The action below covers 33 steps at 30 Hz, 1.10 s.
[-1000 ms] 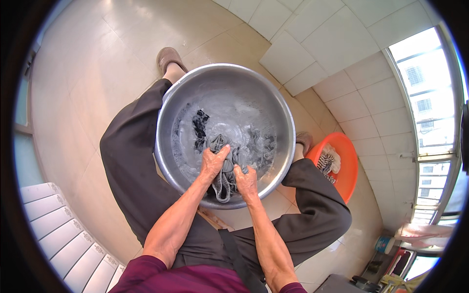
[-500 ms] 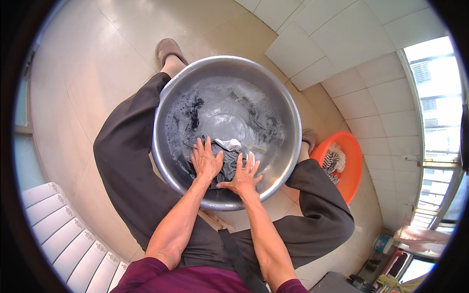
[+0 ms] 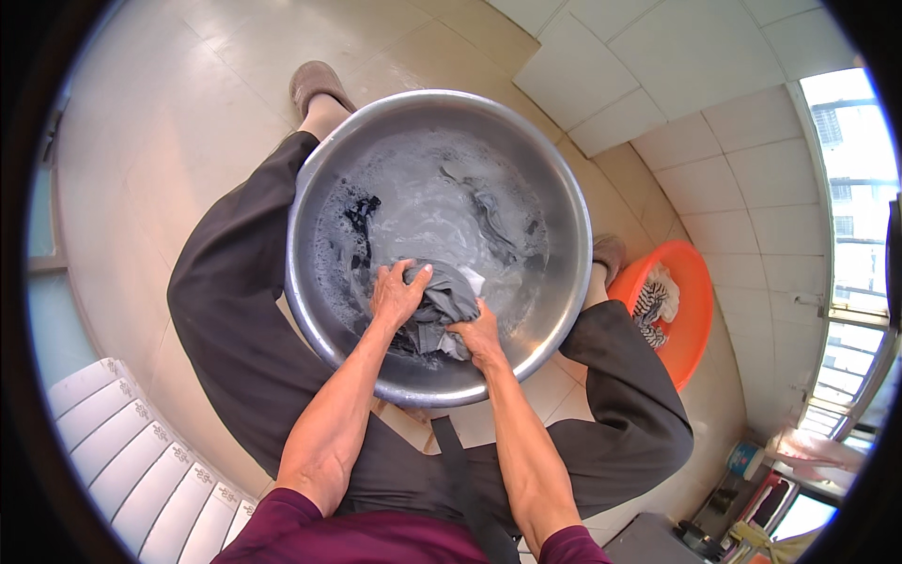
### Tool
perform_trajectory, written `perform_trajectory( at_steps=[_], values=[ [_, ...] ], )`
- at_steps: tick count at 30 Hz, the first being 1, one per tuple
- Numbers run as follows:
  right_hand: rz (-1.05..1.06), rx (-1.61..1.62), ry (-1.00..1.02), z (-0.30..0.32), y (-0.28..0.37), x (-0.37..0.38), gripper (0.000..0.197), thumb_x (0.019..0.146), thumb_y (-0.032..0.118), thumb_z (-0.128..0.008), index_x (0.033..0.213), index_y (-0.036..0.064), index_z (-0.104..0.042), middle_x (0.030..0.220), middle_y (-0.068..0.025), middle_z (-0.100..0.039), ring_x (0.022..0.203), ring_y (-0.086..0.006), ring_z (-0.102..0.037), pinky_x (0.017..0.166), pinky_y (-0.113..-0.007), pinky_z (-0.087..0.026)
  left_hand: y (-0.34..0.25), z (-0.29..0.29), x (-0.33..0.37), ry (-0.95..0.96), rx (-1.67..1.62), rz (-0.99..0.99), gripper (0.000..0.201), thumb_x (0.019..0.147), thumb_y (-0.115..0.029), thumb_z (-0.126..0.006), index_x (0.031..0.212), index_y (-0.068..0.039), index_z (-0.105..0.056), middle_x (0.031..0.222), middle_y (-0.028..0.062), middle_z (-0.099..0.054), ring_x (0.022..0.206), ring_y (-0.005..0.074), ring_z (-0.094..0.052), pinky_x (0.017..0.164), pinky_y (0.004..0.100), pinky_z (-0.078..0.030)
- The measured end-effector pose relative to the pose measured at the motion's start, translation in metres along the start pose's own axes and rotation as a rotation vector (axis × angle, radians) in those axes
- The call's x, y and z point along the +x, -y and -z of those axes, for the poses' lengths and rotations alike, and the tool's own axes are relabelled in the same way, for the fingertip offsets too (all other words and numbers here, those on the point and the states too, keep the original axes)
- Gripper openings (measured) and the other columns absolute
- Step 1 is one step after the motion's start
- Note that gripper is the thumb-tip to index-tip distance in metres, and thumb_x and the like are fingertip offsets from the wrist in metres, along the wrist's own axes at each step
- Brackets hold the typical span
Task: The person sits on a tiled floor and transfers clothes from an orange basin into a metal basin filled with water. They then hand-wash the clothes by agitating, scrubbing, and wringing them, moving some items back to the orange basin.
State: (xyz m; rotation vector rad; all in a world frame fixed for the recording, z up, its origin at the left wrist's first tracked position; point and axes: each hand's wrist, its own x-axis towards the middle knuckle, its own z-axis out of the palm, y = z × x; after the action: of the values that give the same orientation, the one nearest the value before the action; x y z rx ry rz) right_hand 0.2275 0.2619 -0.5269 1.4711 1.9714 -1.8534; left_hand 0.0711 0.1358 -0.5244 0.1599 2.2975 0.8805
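Observation:
A large metal basin (image 3: 567,268) of sudsy grey water (image 3: 413,202) sits between my legs. At its near side a bunched grey cloth garment (image 3: 443,303) is gathered up wet, with a bit of white cloth (image 3: 473,279) beside it. My left hand (image 3: 398,293) grips the bundle's left side, thumb over the top. On the right side my right hand (image 3: 480,336) is closed around the same bundle, some fingers hidden by it. Dark fabric (image 3: 360,221) lies in the water at the left, and more grey fabric (image 3: 492,221) at the right.
An orange basin (image 3: 693,324) holding striped and pale cloth (image 3: 652,305) stands beyond my right knee. A tiled wall (image 3: 742,193) and a bright window (image 3: 855,188) rise on the right. A white slatted surface (image 3: 141,461) lies at lower left.
My spread hands have closed on the grey garment and gathered it into a lump. The right hand has turned to grasp its side. The view has shifted slightly.

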Motion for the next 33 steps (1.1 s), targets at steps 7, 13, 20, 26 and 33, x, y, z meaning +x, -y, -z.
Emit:
perform_trajectory(
  at_steps=[7, 13, 20, 26, 33],
  values=[
    [-0.130, 0.752, 0.211, 0.014, 0.085, -0.052, 0.024, 0.076, -0.005, -0.075, 0.100, -0.0041, -0.072, 0.087, -0.0104, -0.074, 0.073, -0.0210, -0.072, 0.067, -0.033, -0.058, 0.036, -0.012, 0.016, 0.360, -1.274, 0.267, 0.072, 0.100, -0.066, -0.057, 0.135, -0.003, -0.065, 0.136, 0.0154, -0.068, 0.124, 0.0269, -0.064, 0.108, 0.0411, -0.049],
    [-0.131, 1.046, 0.217, 0.034, 0.095, -0.091, 0.024, 0.078, 0.000, -0.072, 0.102, -0.0035, -0.074, 0.095, -0.0129, -0.076, 0.084, -0.0248, -0.074, 0.079, -0.037, -0.061, 0.000, -0.008, -0.014, 0.551, -1.788, 0.070, 0.071, 0.105, -0.062, -0.049, 0.145, -0.004, -0.058, 0.140, 0.0182, -0.065, 0.123, 0.0343, -0.065, 0.110, 0.0495, -0.052],
    [-0.190, 1.058, 0.309, 0.044, 0.087, -0.102, 0.039, 0.085, 0.009, -0.070, 0.122, -0.0031, -0.068, 0.113, -0.0150, -0.075, 0.104, -0.0312, -0.074, 0.098, -0.045, -0.060, -0.064, 0.069, -0.053, 0.794, -1.885, 0.009, 0.077, 0.102, -0.067, -0.052, 0.135, 0.001, -0.065, 0.129, 0.0207, -0.070, 0.114, 0.0330, -0.070, 0.105, 0.0456, -0.055],
    [-0.127, 1.219, 0.244, 0.047, 0.091, -0.096, 0.053, 0.094, 0.025, -0.072, 0.140, -0.0002, -0.061, 0.132, -0.0161, -0.071, 0.120, -0.0344, -0.069, 0.108, -0.049, -0.055, -0.071, 0.081, -0.064, 0.555, -1.441, -0.156, 0.051, 0.099, -0.041, -0.070, 0.132, -0.003, -0.067, 0.120, 0.0098, -0.074, 0.106, 0.0215, -0.071, 0.099, 0.0363, -0.057],
    [0.149, 1.183, 0.408, 0.062, 0.121, -0.087, 0.085, 0.100, 0.076, -0.047, 0.149, 0.0070, -0.053, 0.148, -0.0115, -0.061, 0.131, -0.0300, -0.062, 0.112, -0.048, -0.051, -0.098, 0.075, -0.124, -0.002, -0.266, -1.168, 0.065, 0.068, -0.043, -0.099, 0.115, -0.005, -0.077, 0.161, 0.0146, -0.046, 0.146, 0.0419, -0.046, 0.121, 0.0532, -0.037]
  ],
)
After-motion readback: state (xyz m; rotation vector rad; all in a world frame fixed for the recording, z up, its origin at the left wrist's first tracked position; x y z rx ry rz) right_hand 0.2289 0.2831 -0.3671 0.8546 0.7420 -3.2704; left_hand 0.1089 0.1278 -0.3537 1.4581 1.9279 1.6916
